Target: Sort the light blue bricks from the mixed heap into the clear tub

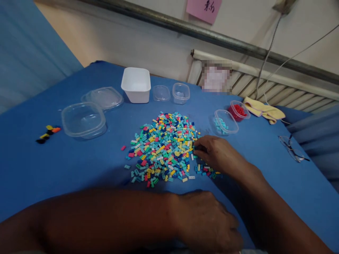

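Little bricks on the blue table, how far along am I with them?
Seems early. Done: red bricks sit in one clear tub, light blue bricks in the tub beside it. In hand: your right hand is at the edge of the pile; I can't tell if it holds a brick. Remaining: the pile's many mixed colours, light blue included.

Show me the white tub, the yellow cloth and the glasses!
white tub (137,97): head view, its front wall
yellow cloth (256,106): head view, its middle
glasses (297,158): head view, the rim of the nearer lens
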### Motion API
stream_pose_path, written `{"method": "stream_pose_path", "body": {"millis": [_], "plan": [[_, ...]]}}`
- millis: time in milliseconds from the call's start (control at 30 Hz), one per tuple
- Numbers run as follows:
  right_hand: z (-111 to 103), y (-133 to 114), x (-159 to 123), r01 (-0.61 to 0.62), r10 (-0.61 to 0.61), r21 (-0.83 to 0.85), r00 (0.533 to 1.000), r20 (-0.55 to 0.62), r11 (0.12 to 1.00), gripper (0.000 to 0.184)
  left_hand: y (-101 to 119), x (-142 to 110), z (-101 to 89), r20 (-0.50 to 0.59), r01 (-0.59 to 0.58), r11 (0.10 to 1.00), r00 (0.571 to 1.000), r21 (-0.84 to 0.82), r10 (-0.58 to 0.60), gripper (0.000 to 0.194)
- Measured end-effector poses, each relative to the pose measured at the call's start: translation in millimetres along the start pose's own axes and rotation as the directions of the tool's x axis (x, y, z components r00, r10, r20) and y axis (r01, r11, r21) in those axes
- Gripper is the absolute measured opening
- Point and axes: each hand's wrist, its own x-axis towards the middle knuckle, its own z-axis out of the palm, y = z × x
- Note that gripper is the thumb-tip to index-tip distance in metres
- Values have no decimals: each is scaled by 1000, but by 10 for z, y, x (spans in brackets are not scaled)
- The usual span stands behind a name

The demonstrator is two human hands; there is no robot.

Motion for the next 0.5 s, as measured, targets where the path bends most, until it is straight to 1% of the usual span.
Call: {"method": "stream_pose_path", "body": {"millis": [133, 200, 267, 367, 500], "plan": [[14, 19, -20, -18, 18, 22, 1000, -14, 1000, 5, 9, -8, -5, -25, -13, 1000, 1000, 14, 13, 13], [21, 27, -25, -15, 15, 35, 1000, -22, 999, 13, 13, -4, 3, -35, -8, 1000, 999, 21, 9, 13], [27, 30, -25, 9, -8, 40, 1000, -17, 999, 18, 14, 2, 9, -23, -6, 1000, 1000, 15, 7, 14], [41, 26, -20, 51, -51, 32, 999, 0, 998, 9, 8, 5, 11, 2, -5, 1000, 1000, 1, 5, 17], [62, 21, -18, 40, -40, 14, 999, -15, 999, 6, -2, 2, 16, -7, 1, 1000, 1000, -3, -1, 15]]}}
